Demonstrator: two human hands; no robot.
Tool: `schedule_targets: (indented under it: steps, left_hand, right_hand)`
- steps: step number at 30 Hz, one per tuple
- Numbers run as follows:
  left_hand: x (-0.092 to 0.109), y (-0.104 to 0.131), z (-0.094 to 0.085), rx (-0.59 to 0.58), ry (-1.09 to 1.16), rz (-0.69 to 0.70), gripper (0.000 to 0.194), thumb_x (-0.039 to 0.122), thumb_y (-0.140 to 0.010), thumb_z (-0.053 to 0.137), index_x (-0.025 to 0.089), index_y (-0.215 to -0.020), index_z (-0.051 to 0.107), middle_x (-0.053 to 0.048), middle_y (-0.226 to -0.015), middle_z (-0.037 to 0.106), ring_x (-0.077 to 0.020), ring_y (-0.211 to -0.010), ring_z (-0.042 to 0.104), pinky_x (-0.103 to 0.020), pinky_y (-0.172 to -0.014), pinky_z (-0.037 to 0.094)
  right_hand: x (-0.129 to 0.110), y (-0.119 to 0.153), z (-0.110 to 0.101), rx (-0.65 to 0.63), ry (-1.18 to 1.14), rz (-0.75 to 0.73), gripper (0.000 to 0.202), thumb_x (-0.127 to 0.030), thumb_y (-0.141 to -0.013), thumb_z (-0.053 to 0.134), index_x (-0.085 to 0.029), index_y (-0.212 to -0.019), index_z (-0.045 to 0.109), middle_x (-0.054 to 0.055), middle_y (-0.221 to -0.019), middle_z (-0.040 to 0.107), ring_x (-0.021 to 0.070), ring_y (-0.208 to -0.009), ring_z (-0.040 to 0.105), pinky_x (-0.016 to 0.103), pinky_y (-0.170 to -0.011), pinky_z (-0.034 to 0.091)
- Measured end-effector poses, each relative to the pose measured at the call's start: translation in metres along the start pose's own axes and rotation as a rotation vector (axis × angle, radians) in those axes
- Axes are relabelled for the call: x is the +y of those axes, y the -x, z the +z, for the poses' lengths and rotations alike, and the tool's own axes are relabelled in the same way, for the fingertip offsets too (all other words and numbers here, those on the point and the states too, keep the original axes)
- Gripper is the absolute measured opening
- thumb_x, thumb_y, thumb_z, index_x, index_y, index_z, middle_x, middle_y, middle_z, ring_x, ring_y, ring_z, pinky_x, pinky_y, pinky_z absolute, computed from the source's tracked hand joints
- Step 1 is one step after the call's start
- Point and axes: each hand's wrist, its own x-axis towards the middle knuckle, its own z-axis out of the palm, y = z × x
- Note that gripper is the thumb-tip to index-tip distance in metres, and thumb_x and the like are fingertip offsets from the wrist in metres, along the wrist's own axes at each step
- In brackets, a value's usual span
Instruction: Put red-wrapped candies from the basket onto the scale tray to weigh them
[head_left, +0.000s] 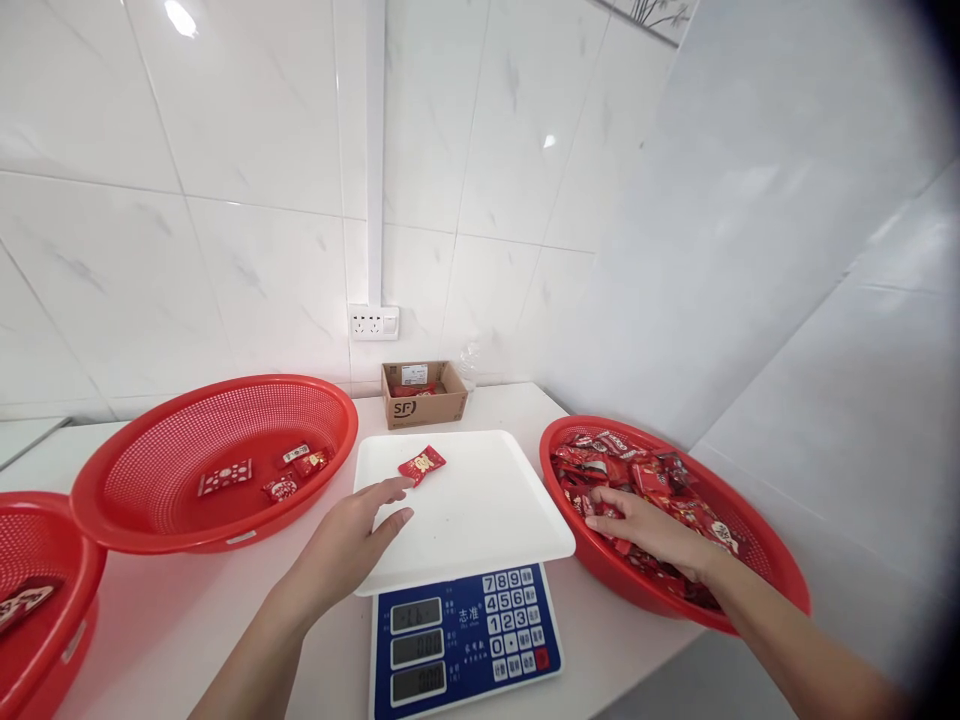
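A digital scale with a white tray stands in the middle of the table. One red packet lies on the tray near its back left. My left hand is over the tray's left edge, fingers apart, its fingertips close beside that packet. On the right, my right hand reaches into a red basket full of red packets. Its fingers are bent over the packets at the basket's left side; whether one is gripped cannot be made out.
A red basket with several packets stands at the left, another red basket at the lower left edge. A small cardboard box sits behind the tray, by the tiled wall. A wall socket is above it.
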Motion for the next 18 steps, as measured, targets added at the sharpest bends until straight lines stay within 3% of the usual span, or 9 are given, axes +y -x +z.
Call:
schedule_targets:
  steps: [3,6,8,10,14,18]
  left_hand:
    - [-0.002,-0.001,0.001,-0.012,-0.004,-0.001,0.040,0.046,-0.089,0.039,0.027,-0.121,0.054,-0.003,-0.122,0.061,-0.0234,-0.113,0.055,-0.036,-0.093,0.044]
    - [-0.004,-0.001,0.002,-0.017,-0.016,-0.002,0.040,0.045,-0.089,0.040,0.027,-0.121,0.054,-0.003,-0.124,0.060,-0.0233,-0.114,0.054,-0.036,-0.094,0.043]
    - [-0.004,-0.001,0.003,-0.016,-0.030,-0.005,0.040,0.044,-0.089,0.040,0.027,-0.122,0.053,-0.003,-0.126,0.059,-0.0232,-0.116,0.053,-0.037,-0.096,0.042]
    - [-0.004,-0.001,0.003,-0.019,-0.041,-0.005,0.040,0.043,-0.089,0.041,0.027,-0.124,0.052,-0.004,-0.128,0.057,-0.0231,-0.118,0.052,-0.037,-0.097,0.041]
    - [-0.004,0.000,0.004,-0.019,-0.057,0.041,0.041,0.042,-0.089,0.041,0.029,-0.128,0.048,-0.004,-0.131,0.053,-0.0237,-0.121,0.048,-0.039,-0.099,0.040]
    - [-0.004,0.000,0.007,-0.039,-0.075,0.113,0.040,0.038,-0.090,0.042,0.027,-0.128,0.049,-0.006,-0.132,0.051,-0.0243,-0.122,0.046,-0.040,-0.100,0.039]
  right_hand:
    - [-0.011,-0.002,-0.004,0.094,0.061,-0.028,0.025,-0.048,-0.075,0.057,-0.023,-0.076,0.054,0.001,-0.079,0.066,0.0215,-0.072,0.061,0.031,-0.065,0.048]
    - [-0.032,-0.008,-0.005,0.302,0.123,-0.121,0.026,-0.048,-0.078,0.055,-0.022,-0.083,0.056,0.004,-0.087,0.066,0.0236,-0.084,0.062,0.033,-0.076,0.048]
    - [-0.051,-0.011,0.001,0.350,0.117,-0.213,0.027,-0.047,-0.079,0.054,-0.021,-0.087,0.056,0.004,-0.092,0.066,0.0234,-0.089,0.062,0.032,-0.075,0.049]
    - [-0.072,-0.013,0.016,0.265,0.076,-0.274,0.027,-0.046,-0.079,0.056,-0.021,-0.089,0.056,0.003,-0.089,0.065,0.0209,-0.082,0.063,0.028,-0.064,0.050]
    - [-0.104,-0.018,0.055,-0.060,-0.015,-0.252,0.030,-0.044,-0.082,0.052,-0.024,-0.104,0.055,0.001,-0.078,0.062,0.0136,-0.055,0.060,0.019,-0.035,0.042]
    - [-0.111,-0.031,0.078,-0.035,-0.032,-0.368,0.035,-0.045,-0.086,0.047,-0.025,-0.113,0.054,0.004,-0.095,0.062,0.0108,-0.055,0.060,0.021,-0.038,0.046]
